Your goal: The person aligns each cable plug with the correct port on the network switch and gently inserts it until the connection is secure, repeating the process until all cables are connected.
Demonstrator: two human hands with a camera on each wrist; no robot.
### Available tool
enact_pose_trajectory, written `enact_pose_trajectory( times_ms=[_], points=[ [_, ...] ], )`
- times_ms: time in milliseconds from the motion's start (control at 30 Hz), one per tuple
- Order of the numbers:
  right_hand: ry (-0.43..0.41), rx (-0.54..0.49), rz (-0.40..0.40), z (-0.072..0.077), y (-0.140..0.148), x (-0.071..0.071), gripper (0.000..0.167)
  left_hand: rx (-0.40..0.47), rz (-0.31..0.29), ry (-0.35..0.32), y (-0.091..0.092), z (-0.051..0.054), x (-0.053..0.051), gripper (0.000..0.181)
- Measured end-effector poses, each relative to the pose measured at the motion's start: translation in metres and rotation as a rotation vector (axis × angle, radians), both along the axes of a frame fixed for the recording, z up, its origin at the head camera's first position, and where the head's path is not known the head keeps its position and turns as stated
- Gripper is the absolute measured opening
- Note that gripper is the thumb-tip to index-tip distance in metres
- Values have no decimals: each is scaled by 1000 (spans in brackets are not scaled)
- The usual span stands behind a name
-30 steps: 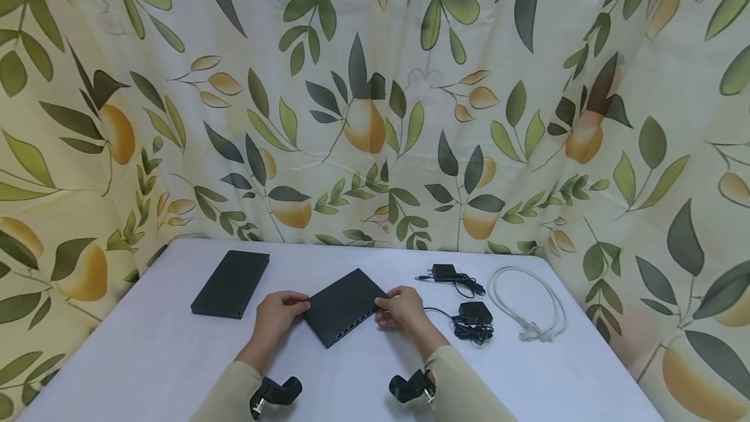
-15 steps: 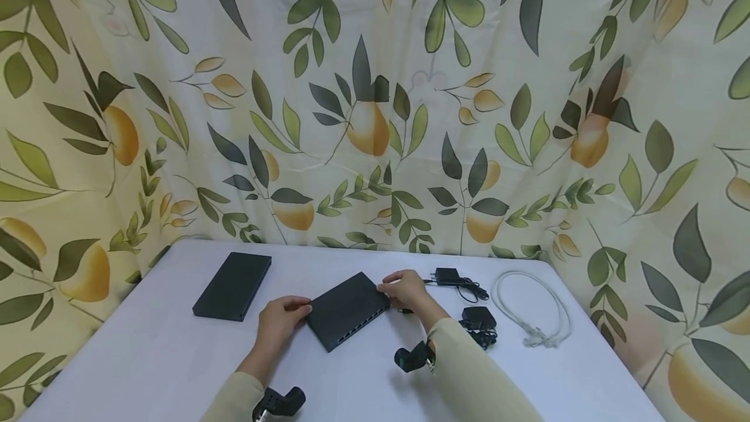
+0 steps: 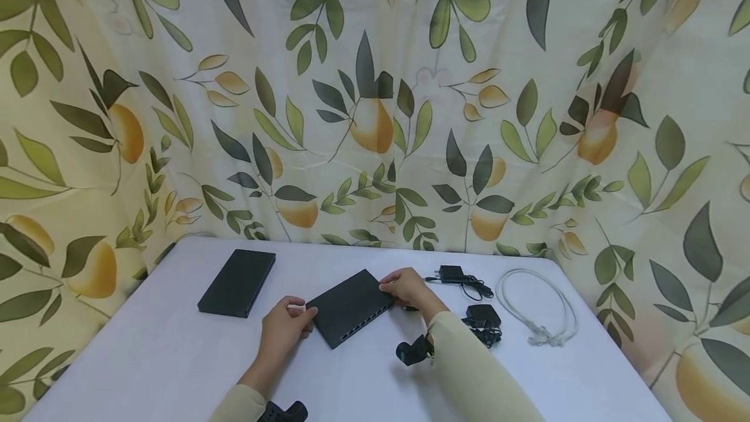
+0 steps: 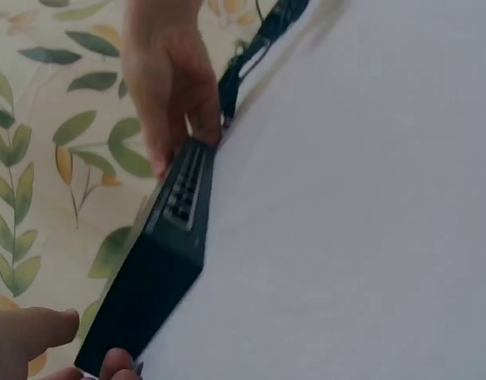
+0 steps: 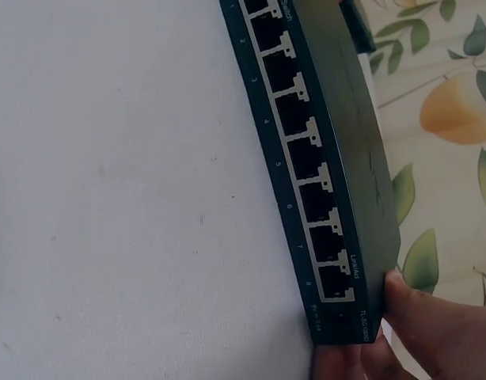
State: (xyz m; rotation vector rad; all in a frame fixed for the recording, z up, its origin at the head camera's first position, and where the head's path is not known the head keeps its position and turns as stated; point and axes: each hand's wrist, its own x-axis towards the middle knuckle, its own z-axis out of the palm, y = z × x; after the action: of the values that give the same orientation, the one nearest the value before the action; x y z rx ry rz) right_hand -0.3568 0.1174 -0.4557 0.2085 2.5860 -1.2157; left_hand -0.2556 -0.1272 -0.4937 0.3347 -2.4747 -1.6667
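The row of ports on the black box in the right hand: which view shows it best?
The right wrist view: the row of ports is large, with readable numbers, though one end is cut off. The head view shows it small, with no readable numbers; the left wrist view shows it narrow, slanted and blurred.

From my end I see a flat black box on the left of the white table. On the right, a black power adapter lies behind another adapter, both with bundled cords, beside a looped pale cable; a leaf-and-fruit curtain hangs behind.
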Motion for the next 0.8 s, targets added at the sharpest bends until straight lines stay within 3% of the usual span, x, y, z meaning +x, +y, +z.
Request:
enact_pose_trajectory(
  times_ms=[167,333,533,800],
  points=[
    [8,-16,18,4,3,1,16,79,-23,-16,13,1,11,41],
    [32,-16,49,6,3,3,17,64,-7,2,17,-1,10,41],
    [40,0,44,8,5,5,16,57,-13,8,13,0,-1,39],
    [36,-4,11,6,8,6,15,71,-15,-36,10,5,-27,38]
  ],
)
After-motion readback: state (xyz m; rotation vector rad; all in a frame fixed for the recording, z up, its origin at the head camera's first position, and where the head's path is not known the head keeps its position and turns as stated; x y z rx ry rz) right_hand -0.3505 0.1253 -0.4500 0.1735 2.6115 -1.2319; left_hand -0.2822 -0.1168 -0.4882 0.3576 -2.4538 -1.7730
